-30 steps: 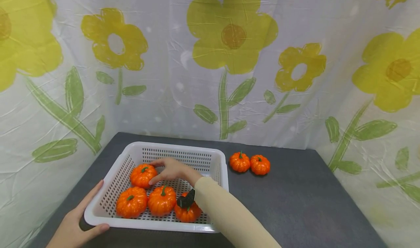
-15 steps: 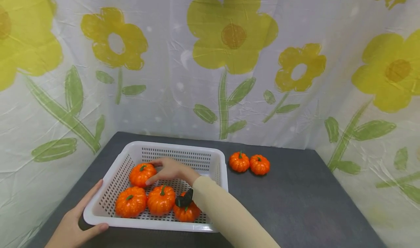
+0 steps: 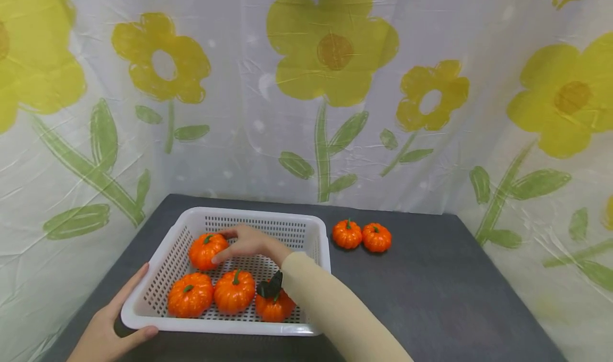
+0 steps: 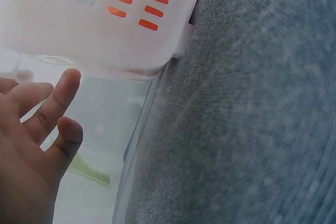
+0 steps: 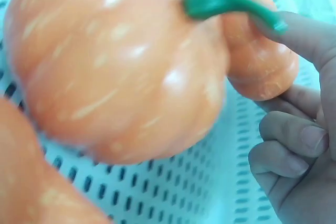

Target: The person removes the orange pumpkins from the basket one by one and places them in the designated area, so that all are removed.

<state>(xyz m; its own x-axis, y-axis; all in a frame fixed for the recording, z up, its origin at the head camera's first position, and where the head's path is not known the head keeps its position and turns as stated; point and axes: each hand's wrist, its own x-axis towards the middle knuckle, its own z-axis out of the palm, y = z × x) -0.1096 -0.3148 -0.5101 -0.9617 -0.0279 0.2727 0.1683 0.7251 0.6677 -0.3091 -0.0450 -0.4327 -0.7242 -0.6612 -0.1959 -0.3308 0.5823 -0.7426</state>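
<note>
A white perforated plastic basket (image 3: 220, 327) holds several small orange pumpkins with green stems. My right hand (image 3: 245, 242) reaches into it and grips the back-left pumpkin (image 3: 203, 254) between thumb and fingers. In the right wrist view, that pumpkin (image 5: 262, 69) lies partly behind a larger-looking, nearer one (image 5: 121, 77). Along the basket's front side sit a left pumpkin (image 3: 190, 296), a middle pumpkin (image 3: 234, 294) and a right pumpkin (image 3: 275, 307), the last partly covered by the right wrist's black device. My left hand (image 3: 102, 327) rests at the front-left corner, thumb and fingers extended along the rim.
Two more pumpkins, one with an upright stem (image 3: 347, 235) and one beside it (image 3: 377, 238), stand on the dark grey table (image 3: 421, 287) behind and right of the basket. A white curtain (image 3: 239, 154) with yellow flowers closes off the back and sides.
The pumpkin in my right hand has risen slightly and shifted a little left. The left hand stays at the basket corner. The head view has shifted slightly.
</note>
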